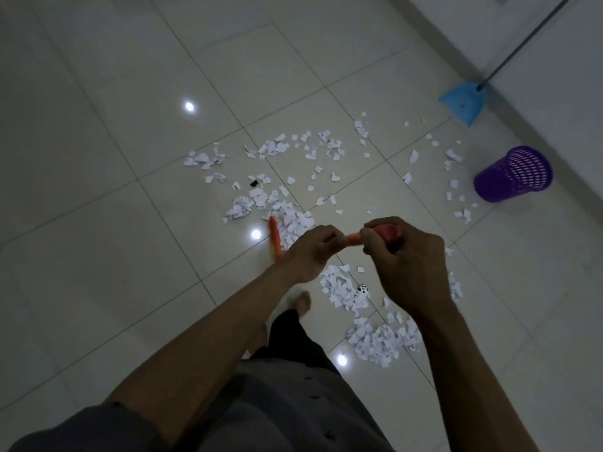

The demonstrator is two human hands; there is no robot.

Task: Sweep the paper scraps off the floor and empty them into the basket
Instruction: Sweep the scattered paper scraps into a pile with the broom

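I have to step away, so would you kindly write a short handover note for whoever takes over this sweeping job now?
Left hand and right hand both grip the orange broom, its head on the floor beside a pile of paper scraps.
Several piles lie close by; loose scraps are scattered toward the purple basket by the wall.
The blue dustpan rests at the wall, unused.
Done: partial piling. Left: gather all scraps, scoop them, empty them into the basket.
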